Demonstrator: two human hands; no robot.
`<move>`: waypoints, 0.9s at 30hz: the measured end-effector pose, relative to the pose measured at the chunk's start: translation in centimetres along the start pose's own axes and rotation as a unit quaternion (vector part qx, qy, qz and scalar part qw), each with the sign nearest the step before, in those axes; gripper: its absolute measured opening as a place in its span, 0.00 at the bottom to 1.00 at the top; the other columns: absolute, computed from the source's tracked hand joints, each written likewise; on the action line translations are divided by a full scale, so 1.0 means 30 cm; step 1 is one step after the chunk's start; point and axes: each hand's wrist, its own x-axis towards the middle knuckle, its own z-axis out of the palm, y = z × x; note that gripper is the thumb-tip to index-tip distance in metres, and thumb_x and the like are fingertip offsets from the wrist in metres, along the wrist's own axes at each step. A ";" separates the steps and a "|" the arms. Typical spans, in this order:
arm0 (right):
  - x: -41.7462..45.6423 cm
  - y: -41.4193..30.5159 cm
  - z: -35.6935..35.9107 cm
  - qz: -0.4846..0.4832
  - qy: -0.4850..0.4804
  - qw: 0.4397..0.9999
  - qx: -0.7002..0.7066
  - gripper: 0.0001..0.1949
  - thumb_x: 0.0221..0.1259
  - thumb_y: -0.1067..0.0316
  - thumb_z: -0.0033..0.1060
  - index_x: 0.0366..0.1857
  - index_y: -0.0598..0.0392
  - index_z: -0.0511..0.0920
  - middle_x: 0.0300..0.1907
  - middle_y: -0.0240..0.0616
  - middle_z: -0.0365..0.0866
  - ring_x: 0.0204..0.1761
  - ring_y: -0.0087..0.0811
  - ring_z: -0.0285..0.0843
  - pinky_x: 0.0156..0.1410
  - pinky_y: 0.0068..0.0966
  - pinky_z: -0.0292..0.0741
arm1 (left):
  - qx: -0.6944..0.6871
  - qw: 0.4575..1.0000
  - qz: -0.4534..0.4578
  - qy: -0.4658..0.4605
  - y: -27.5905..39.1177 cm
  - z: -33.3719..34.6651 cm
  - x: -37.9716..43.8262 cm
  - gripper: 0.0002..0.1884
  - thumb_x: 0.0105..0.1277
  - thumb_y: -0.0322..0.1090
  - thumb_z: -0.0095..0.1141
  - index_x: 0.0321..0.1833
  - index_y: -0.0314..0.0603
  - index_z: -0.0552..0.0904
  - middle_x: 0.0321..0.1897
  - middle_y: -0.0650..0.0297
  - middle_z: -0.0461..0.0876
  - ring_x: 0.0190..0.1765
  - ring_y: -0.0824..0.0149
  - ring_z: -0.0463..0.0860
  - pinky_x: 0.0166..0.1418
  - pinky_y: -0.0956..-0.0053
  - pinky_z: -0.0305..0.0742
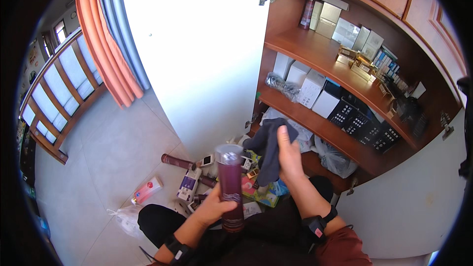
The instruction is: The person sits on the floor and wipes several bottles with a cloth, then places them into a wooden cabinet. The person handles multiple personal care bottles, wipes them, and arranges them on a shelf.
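My left hand [213, 206] grips a dark purple bottle [231, 188] with a clear cap, held upright near my lap. My right hand [290, 153] holds a dark grey cloth [271, 147] that hangs from it, to the right of the bottle and before the lower shelves. On the floor beyond lie another purple bottle [177, 161], a pink bottle [147, 190], a white and purple package [189, 184] and several small items. Part of this pile is hidden behind my hands and the held bottle.
An open cabinet [303, 44] stands ahead to the right, its shelves holding boxes, a bottle and plastic bags. Its white door [199, 55] is swung out at the left; another door [399, 199] is at the right. A plastic bag [127, 220] lies by my left knee.
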 end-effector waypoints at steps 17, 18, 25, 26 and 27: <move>-0.031 0.152 0.026 -0.112 -0.212 0.897 -0.371 0.28 0.51 0.53 0.68 0.50 0.62 0.72 0.41 0.45 0.79 0.44 0.38 0.79 0.49 0.31 0.75 | 0.484 0.824 0.206 0.210 -0.024 -0.020 0.181 0.38 0.50 0.28 0.65 0.66 0.40 0.64 0.55 0.54 0.70 0.59 0.58 0.71 0.62 0.66 0.65; -0.030 0.145 0.035 -0.070 -0.185 0.910 -0.363 0.27 0.49 0.55 0.70 0.49 0.62 0.72 0.41 0.44 0.80 0.44 0.33 0.79 0.50 0.30 0.74 | 0.484 0.825 0.217 0.196 -0.022 -0.016 0.182 0.42 0.48 0.30 0.67 0.68 0.40 0.61 0.58 0.50 0.66 0.62 0.53 0.67 0.65 0.63 0.62; 0.165 -0.308 -0.008 -0.079 -0.147 0.940 -0.297 0.24 0.53 0.53 0.69 0.46 0.60 0.72 0.38 0.39 0.81 0.35 0.27 0.80 0.30 0.23 0.77 | 0.218 0.947 0.127 0.197 0.154 -0.141 0.129 0.33 0.56 0.28 0.64 0.66 0.43 0.68 0.54 0.58 0.74 0.51 0.69 0.76 0.56 0.75 0.71; 0.233 -0.389 -0.037 -0.126 -0.100 0.945 -0.284 0.27 0.52 0.50 0.67 0.47 0.60 0.71 0.38 0.39 0.80 0.35 0.30 0.80 0.29 0.23 0.77 | 0.175 0.957 0.088 0.215 0.161 -0.149 0.128 0.31 0.57 0.28 0.63 0.66 0.44 0.68 0.51 0.59 0.75 0.46 0.70 0.77 0.51 0.77 0.73; 0.290 -0.483 -0.045 -0.155 -0.054 0.949 -0.269 0.29 0.51 0.49 0.68 0.49 0.60 0.70 0.39 0.40 0.79 0.35 0.30 0.81 0.27 0.22 0.77 | 0.135 0.961 0.052 0.237 0.173 -0.160 0.124 0.30 0.58 0.28 0.62 0.65 0.44 0.69 0.48 0.60 0.76 0.42 0.71 0.78 0.47 0.78 0.75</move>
